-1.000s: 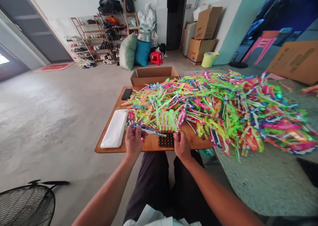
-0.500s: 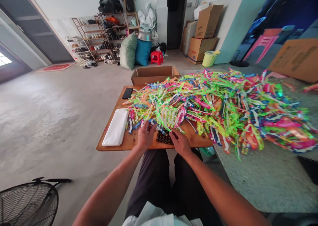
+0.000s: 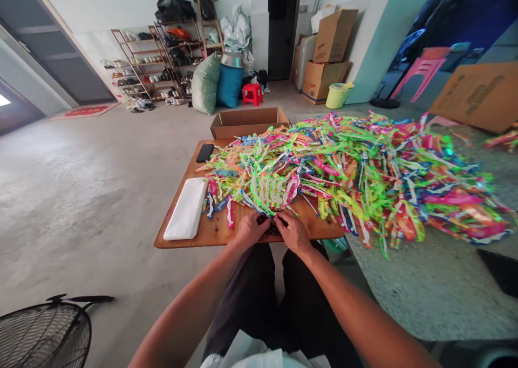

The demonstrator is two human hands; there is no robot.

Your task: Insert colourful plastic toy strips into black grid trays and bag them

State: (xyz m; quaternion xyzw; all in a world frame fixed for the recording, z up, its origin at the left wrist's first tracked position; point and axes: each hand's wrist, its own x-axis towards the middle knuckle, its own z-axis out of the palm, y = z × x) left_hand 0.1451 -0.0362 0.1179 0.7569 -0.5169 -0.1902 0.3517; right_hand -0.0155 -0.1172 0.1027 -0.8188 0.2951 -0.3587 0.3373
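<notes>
Both my hands meet at the near edge of a wooden board, fingertips pinched close together. My left hand (image 3: 253, 230) and my right hand (image 3: 293, 232) are closed at the near end of a blue-green plastic strip (image 3: 265, 211); the fingers cover much of it. Just beyond them stands a row of curved white-and-clear plastic pieces (image 3: 273, 190), with green at the left and pink at the right. A dark patterned pad (image 3: 275, 237) lies under my hands, mostly hidden by them. One pink-and-white piece (image 3: 230, 214) lies on the wood left of my left hand.
A large heap of bright plastic pieces (image 3: 356, 168) spreads right from the wooden board (image 3: 218, 236) onto a grey stone surface (image 3: 429, 281). A stack of white plastic bags (image 3: 186, 209) and a black phone (image 3: 204, 152) lie left. Behind stands an open cardboard box (image 3: 249, 118).
My left hand has moved right and slightly down, and is now beside my right hand. A pink-and-white piece shows on the wood where the left hand was.
</notes>
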